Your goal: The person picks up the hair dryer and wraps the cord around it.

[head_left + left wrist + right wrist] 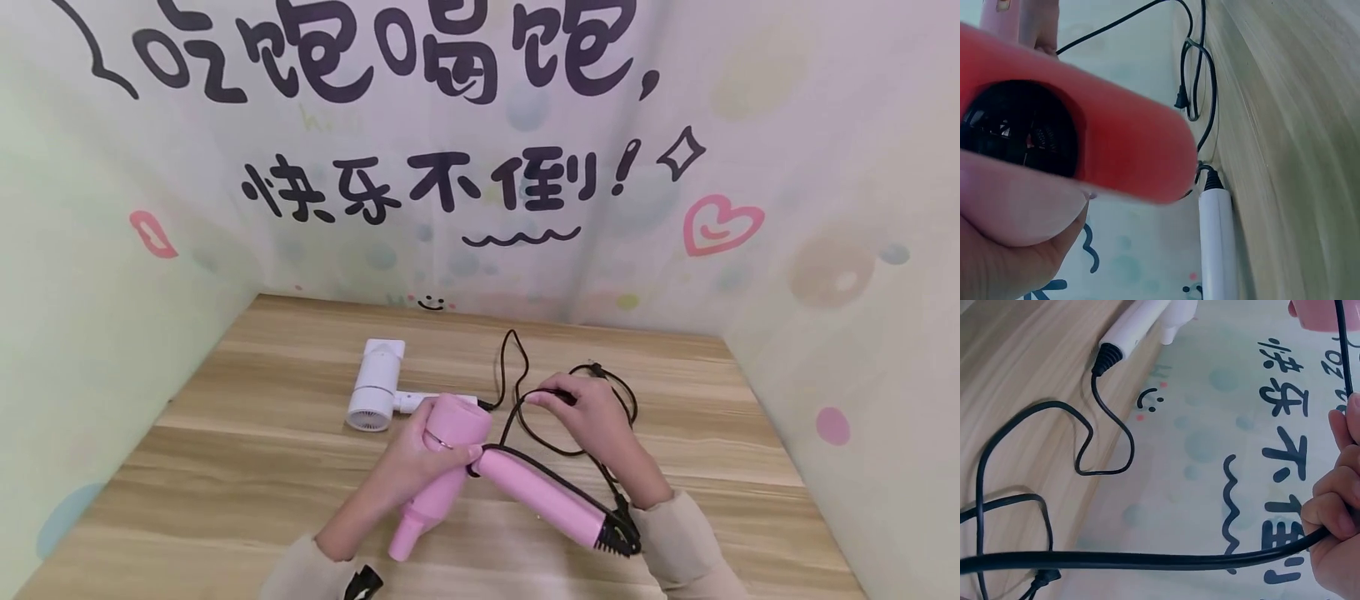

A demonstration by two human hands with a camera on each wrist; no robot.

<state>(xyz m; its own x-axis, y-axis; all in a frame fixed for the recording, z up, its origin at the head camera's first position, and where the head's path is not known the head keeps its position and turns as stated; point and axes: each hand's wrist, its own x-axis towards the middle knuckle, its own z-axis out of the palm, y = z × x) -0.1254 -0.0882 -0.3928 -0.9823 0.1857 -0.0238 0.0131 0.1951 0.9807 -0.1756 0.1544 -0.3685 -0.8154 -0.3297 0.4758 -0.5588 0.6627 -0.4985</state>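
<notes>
My left hand point(420, 467) grips a pink hair dryer point(459, 421) round its body, above the wooden table. Its handle point(543, 498) slants down to the right, ending in a black cord guard. A black power cord point(1147, 560) runs from the handle end along the handle and loops by my left thumb. My right hand point(592, 412) holds a stretch of this cord, fingers curled round it in the right wrist view. Close up, the dryer point(1141, 150) fills much of the left wrist view, with a dark round part in it.
A white hair dryer point(377, 379) lies behind my left hand, its handle partly hidden by the pink one. Its thin black cord point(504, 358) loops to the right on the wooden table point(262, 417). Printed walls point(435, 267) enclose the table at the back and sides.
</notes>
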